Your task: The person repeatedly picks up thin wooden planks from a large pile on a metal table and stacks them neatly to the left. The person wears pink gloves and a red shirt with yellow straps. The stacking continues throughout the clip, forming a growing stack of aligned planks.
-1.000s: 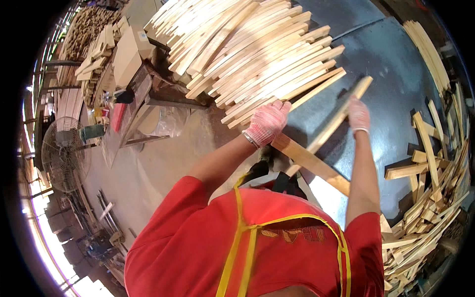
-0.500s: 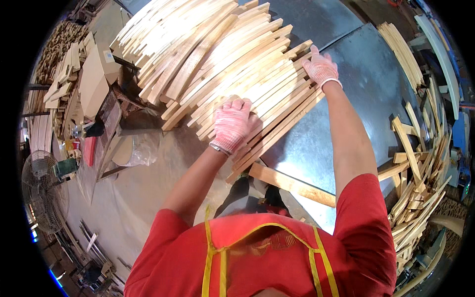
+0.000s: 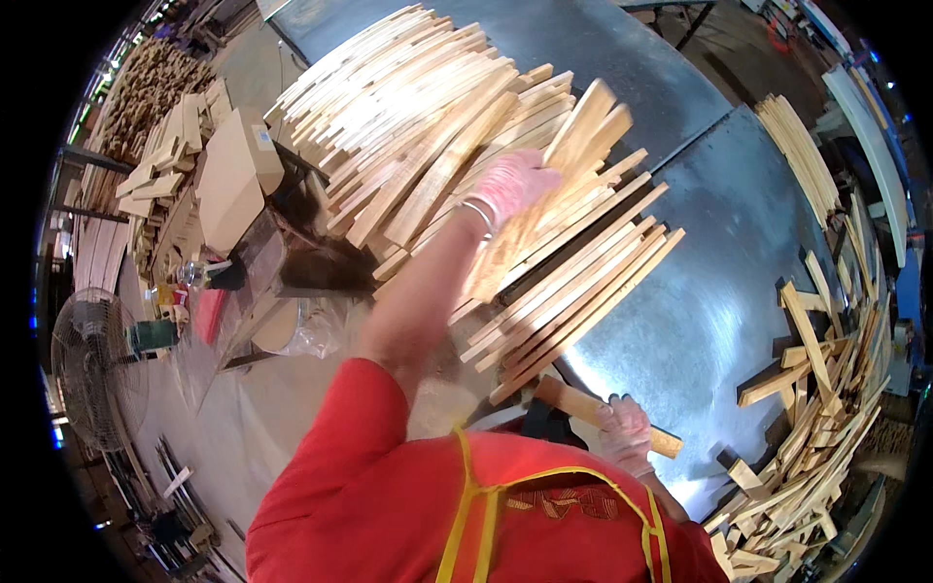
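Note:
My left hand [image 3: 512, 185], in a pink-and-white knit glove, is closed on a pair of wooden strips [image 3: 586, 128], tilted above the others and blurred by motion. Beneath it, long pale wooden strips [image 3: 389, 102] lie side by side across the metal table [image 3: 700, 253]. Just right of the hand, a gap parts a small group of strips [image 3: 593, 296] from the bigger spread. Close to my body, my gloved right hand [image 3: 625, 432] grips a short wooden board [image 3: 573, 400] near its right end; some of its fingers are hard to make out.
Offcuts [image 3: 807, 408] lie heaped on the right, with a neat bundle of strips [image 3: 799, 160] behind them. At the left are a cardboard sheet [image 3: 236, 180], stacked wood [image 3: 160, 92] and a caged fan [image 3: 92, 360]. A seam crosses the tabletop.
My right hand has come down from the strips' far ends to the short board. My left hand has moved farther away and lifted strips, and a gap has opened in the row.

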